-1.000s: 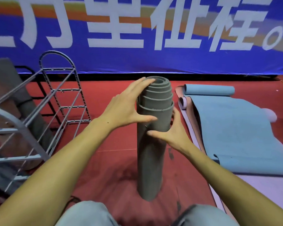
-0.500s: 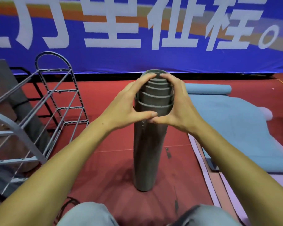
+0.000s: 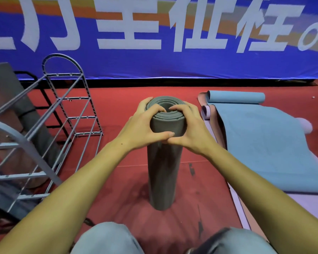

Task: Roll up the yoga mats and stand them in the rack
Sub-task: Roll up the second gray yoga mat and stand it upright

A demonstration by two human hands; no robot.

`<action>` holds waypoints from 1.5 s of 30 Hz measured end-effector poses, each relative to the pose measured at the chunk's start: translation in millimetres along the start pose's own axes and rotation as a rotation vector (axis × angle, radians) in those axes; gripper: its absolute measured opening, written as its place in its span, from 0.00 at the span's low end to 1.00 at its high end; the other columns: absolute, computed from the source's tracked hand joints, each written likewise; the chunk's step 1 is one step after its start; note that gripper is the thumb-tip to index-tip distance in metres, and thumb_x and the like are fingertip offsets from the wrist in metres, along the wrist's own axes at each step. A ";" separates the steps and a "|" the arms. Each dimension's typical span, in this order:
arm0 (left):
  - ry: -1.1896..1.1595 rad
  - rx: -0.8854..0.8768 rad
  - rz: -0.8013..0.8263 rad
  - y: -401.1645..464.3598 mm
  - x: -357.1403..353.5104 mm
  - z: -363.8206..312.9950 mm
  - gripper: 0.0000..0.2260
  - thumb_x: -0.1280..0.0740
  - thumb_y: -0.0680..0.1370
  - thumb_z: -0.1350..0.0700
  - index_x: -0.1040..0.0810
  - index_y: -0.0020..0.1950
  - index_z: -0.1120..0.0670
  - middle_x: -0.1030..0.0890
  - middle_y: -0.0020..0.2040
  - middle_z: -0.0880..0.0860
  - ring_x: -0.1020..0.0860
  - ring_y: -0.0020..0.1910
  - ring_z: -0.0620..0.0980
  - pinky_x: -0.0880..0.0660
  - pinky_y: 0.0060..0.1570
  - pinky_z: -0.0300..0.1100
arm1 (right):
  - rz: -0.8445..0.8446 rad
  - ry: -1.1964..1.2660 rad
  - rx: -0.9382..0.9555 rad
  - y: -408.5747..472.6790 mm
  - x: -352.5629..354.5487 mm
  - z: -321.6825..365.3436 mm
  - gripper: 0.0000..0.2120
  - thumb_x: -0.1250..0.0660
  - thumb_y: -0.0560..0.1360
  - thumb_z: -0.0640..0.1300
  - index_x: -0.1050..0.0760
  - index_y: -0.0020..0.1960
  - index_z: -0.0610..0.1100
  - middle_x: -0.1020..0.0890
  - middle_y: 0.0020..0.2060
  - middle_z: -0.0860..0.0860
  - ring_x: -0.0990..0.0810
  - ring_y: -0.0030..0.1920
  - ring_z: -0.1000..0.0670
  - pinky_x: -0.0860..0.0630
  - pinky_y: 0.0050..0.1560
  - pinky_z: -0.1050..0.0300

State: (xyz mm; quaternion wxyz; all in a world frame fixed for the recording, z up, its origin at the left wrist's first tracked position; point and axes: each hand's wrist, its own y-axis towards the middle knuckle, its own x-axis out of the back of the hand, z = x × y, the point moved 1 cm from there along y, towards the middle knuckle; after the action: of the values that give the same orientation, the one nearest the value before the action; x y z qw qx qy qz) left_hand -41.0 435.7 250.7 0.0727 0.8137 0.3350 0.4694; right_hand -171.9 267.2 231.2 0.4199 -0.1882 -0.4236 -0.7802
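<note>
- Grey mat roll [image 3: 163,171] stands straight up on the floor.
- We wrap our left hand [image 3: 143,129] and right hand [image 3: 189,129] round its top.
- Our rack [image 3: 70,114] waits off to the left, nearer the left hand.

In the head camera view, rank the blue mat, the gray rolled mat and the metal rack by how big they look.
1. metal rack, spanning most of the left side, though nearness to the camera inflates it.
2. blue mat, mostly unrolled; close to the rack in spread, so this order is unsure.
3. gray rolled mat, upright, clearly smallest.
</note>
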 end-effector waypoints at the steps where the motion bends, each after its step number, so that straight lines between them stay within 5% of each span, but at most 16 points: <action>1: -0.001 -0.003 -0.009 0.5 1.5 1.0 0.30 0.20 0.65 0.33 0.24 0.63 0.39 0.37 0.80 0.50 0.36 0.79 0.47 0.30 0.73 0.57 | 0.011 0.004 0.005 1.3 2.4 0.2 0.44 0.15 0.61 0.59 0.31 0.72 0.58 0.32 0.73 0.49 0.38 0.79 0.55 0.32 0.76 0.46; 6: -0.068 -0.039 -0.100 -8.8 12.5 6.2 0.27 0.20 0.61 0.31 0.19 0.54 0.41 0.28 0.72 0.46 0.29 0.73 0.42 0.28 0.70 0.54 | 0.054 0.120 0.041 -4.6 10.0 8.2 0.52 0.13 0.65 0.54 0.38 0.81 0.52 0.32 0.77 0.55 0.35 0.79 0.53 0.28 0.74 0.41; 9: -0.074 -0.077 -0.148 -15.7 19.8 3.0 0.25 0.19 0.62 0.31 0.20 0.52 0.41 0.28 0.71 0.45 0.27 0.70 0.40 0.24 0.65 0.52 | 0.079 0.084 0.108 -6.9 15.0 16.6 0.51 0.14 0.67 0.52 0.37 0.81 0.48 0.34 0.79 0.53 0.40 0.82 0.53 0.35 0.79 0.45; 16: -0.158 -0.026 -0.120 -27.5 12.3 7.4 0.31 0.18 0.66 0.37 0.23 0.66 0.39 0.31 0.77 0.44 0.36 0.79 0.38 0.26 0.69 0.58 | -0.045 0.034 0.027 -12.2 -9.4 26.6 0.38 0.14 0.62 0.50 0.26 0.67 0.52 0.27 0.69 0.48 0.31 0.74 0.55 0.31 0.74 0.54; 20: -0.242 0.024 -0.186 -52.6 24.5 18.7 0.41 0.16 0.68 0.44 0.31 0.77 0.46 0.33 0.78 0.45 0.38 0.80 0.41 0.29 0.73 0.58 | -0.028 0.082 0.033 -11.9 -28.7 50.7 0.35 0.17 0.61 0.47 0.26 0.65 0.52 0.31 0.70 0.47 0.35 0.72 0.66 0.36 0.72 0.67; 22: -0.233 0.053 -0.219 -73.1 35.9 25.6 0.42 0.17 0.69 0.43 0.33 0.78 0.47 0.33 0.78 0.46 0.37 0.80 0.44 0.30 0.74 0.57 | -0.012 0.086 0.051 -11.2 -42.1 67.4 0.35 0.19 0.60 0.49 0.26 0.65 0.52 0.33 0.71 0.48 0.34 0.73 0.63 0.36 0.72 0.68; 30: -0.340 0.259 -0.392 -191.9 77.1 54.9 0.48 0.17 0.69 0.46 0.39 0.82 0.49 0.30 0.77 0.39 0.26 0.73 0.42 0.26 0.69 0.44 | 0.162 0.000 0.229 -24.5 -87.0 147.5 0.35 0.19 0.62 0.59 0.26 0.65 0.53 0.36 0.74 0.52 0.31 0.75 0.53 0.23 0.67 0.44; 38: -0.378 0.659 -0.363 -339.1 50.5 157.2 0.21 0.22 0.70 0.42 0.18 0.60 0.49 0.13 0.48 0.45 0.15 0.45 0.46 0.17 0.49 0.47 | 0.375 -0.137 0.400 -37.7 -151.3 210.5 0.38 0.19 0.62 0.64 0.28 0.67 0.54 0.38 0.77 0.51 0.29 0.73 0.47 0.18 0.51 0.38; 41: -0.353 0.830 -0.314 -388.1 28.0 204.2 0.10 0.20 0.72 0.50 0.16 0.50 0.47 0.13 0.41 0.44 0.17 0.37 0.41 0.19 0.43 0.44 | 0.422 -0.196 0.442 -35.6 -177.2 229.3 0.39 0.20 0.63 0.65 0.29 0.68 0.55 0.39 0.77 0.50 0.30 0.73 0.44 0.17 0.47 0.38; 45: -0.321 1.078 -0.207 -467.8 -29.8 269.7 0.12 0.20 0.66 0.41 0.18 0.41 0.44 0.15 0.34 0.42 0.18 0.33 0.43 0.18 0.41 0.47 | 0.481 -0.259 0.471 -40.5 -213.7 251.5 0.39 0.22 0.64 0.67 0.30 0.70 0.55 0.39 0.78 0.49 0.30 0.73 0.42 0.17 0.44 0.38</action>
State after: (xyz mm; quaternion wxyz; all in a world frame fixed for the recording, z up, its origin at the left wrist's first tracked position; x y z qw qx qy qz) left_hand -54.9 828.2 -121.1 -0.2570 0.7598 0.5899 0.0933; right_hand -97.3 590.9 215.4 0.5663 -0.2778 -0.5851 -0.5097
